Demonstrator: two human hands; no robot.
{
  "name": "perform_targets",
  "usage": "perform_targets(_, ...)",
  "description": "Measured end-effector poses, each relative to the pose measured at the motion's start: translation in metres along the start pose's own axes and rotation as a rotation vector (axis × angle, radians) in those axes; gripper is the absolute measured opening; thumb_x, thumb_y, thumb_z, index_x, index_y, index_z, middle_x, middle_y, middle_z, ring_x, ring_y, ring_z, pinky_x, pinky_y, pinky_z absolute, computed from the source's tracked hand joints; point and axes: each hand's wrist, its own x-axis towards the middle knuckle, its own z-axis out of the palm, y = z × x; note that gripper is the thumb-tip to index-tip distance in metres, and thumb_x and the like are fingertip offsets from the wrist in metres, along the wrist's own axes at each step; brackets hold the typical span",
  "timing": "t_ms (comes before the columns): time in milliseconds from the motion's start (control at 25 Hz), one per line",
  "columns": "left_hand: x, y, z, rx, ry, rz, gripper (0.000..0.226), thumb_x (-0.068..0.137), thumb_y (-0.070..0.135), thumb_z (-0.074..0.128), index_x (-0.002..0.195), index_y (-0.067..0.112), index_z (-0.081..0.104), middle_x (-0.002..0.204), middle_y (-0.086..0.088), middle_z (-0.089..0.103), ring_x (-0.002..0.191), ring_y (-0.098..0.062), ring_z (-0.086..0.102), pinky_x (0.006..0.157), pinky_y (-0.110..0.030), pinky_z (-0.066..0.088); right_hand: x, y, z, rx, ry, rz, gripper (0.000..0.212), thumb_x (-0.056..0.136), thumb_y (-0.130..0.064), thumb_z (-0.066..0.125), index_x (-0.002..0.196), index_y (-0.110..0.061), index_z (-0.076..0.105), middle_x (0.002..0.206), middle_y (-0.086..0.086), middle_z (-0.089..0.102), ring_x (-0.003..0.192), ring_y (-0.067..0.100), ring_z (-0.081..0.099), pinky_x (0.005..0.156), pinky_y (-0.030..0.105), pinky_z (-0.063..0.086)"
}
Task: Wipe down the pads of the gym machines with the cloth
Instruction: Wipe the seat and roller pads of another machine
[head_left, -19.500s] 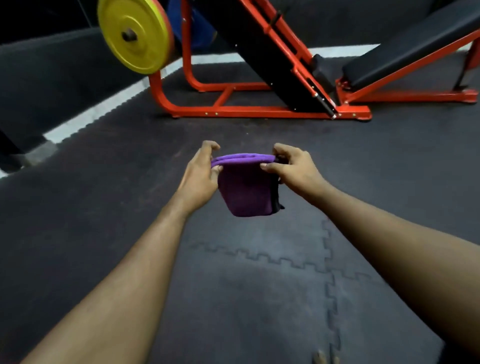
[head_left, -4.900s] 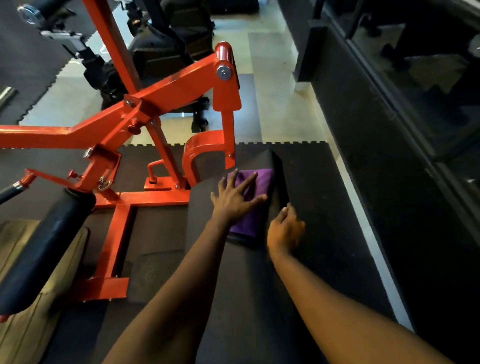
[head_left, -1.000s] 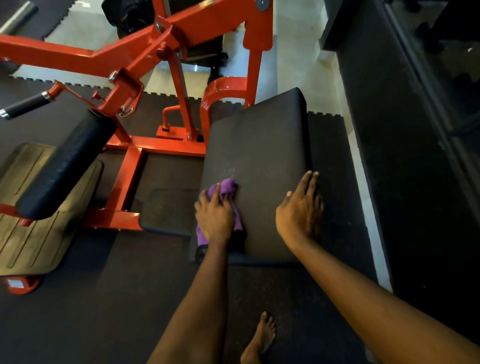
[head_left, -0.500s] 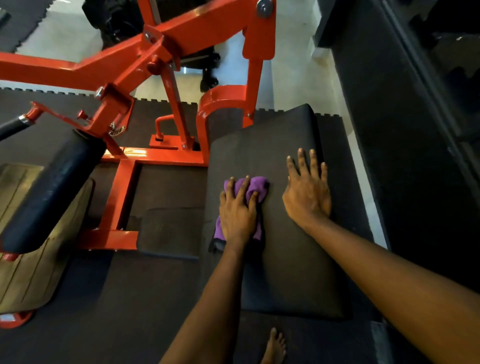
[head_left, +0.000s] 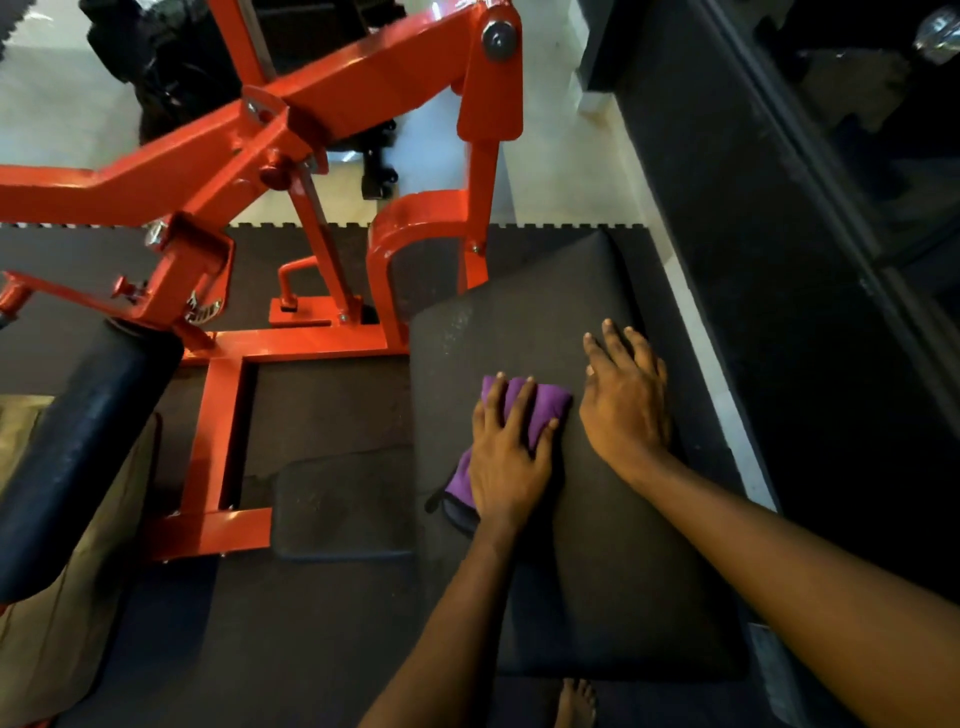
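While the person leaned over the black seat pad (head_left: 519, 322), the left hand (head_left: 506, 457) lay flat on the folded purple cloth (head_left: 553, 402) and pressed it onto the pad. Its fingers were straight and slightly spread across the cloth, not curled round it. The cloth sat about midway along the pad, toward its left edge, with a dark-trimmed corner poking out beside the wrist. Just beside it, the right hand (head_left: 626, 400) rested palm down on the bare pad, fingers stretched out and relaxed, gripping nothing. Whether its thumb touched the cloth I could not tell. 1 bare foot (head_left: 574, 701) showed on the floor below the pad's near edge. To the left stood the machine's red steel frame (head_left: 332, 104), its base lying on the dark rubber floor mat (head_left: 322, 400). A thick black roller (head_left: 78, 452) sat at the far left, above a tan footplate (head_left: 47, 639). A smaller dark pad (head_left: 343, 509) lay low between the frame's base and the seat pad. Pale tiles (head_left: 550, 171) began beyond the mat's toothed edge.
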Motion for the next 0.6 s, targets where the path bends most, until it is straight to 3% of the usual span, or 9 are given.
perform_targets(80,0.045,-0.005,0.003,0.03,-0.05,0.03,0.053,0.098,0.051,0.049,0.148,0.035,0.045,0.164,0.002,0.026,0.15,-0.026,0.023,0.113,-0.034,0.032,0.015,-0.004,0.003,-0.001,-0.004,0.003,0.046,0.099,-0.017,0.05,0.145,-0.014,0.054,0.159,0.008,0.041,0.148,0.03,0.031,0.116,0.05,0.029)
perform_targets(200,0.121,-0.039,0.003,0.048,-0.04,0.073,0.051,0.098,0.041,0.052,0.147,0.027,0.05,0.16,-0.011,0.033,0.148,-0.036,0.027,0.119,-0.043,0.028,0.053,0.004,0.004,-0.071,-0.062,-0.027,0.051,0.101,-0.024,0.048,0.152,-0.021,0.045,0.165,0.007,0.029,0.154,0.03,0.018,0.123,0.049,0.019)
perform_targets(360,0.143,-0.059,-0.009,-0.048,0.077,-0.19,0.055,0.097,0.041,0.057,0.149,0.023,0.048,0.161,-0.016,0.031,0.149,-0.035,0.025,0.12,-0.034,0.02,0.1,0.009,0.007,-0.077,-0.133,-0.098,0.051,0.106,-0.03,0.041,0.157,-0.025,0.035,0.169,0.006,0.015,0.156,0.028,0.006,0.126,0.047,0.014)
perform_targets(480,0.114,-0.034,-0.005,0.019,0.027,-0.048,0.06,0.093,0.052,0.054,0.15,0.033,0.045,0.163,-0.001,0.028,0.15,-0.023,0.023,0.113,-0.027,0.024,0.108,0.003,0.015,-0.168,-0.126,-0.095,0.053,0.108,-0.034,0.033,0.159,-0.026,0.028,0.169,0.007,0.011,0.156,0.03,0.005,0.126,0.046,0.016)
perform_targets(600,0.152,-0.018,0.002,0.007,-0.04,0.054,0.049,0.098,0.047,0.054,0.146,0.038,0.048,0.163,0.003,0.029,0.149,-0.024,0.024,0.117,-0.034,0.025,0.105,0.0,0.017,-0.209,-0.135,-0.064,0.054,0.108,-0.036,0.028,0.16,-0.026,0.022,0.169,0.008,0.009,0.156,0.03,0.003,0.126,0.046,0.015)
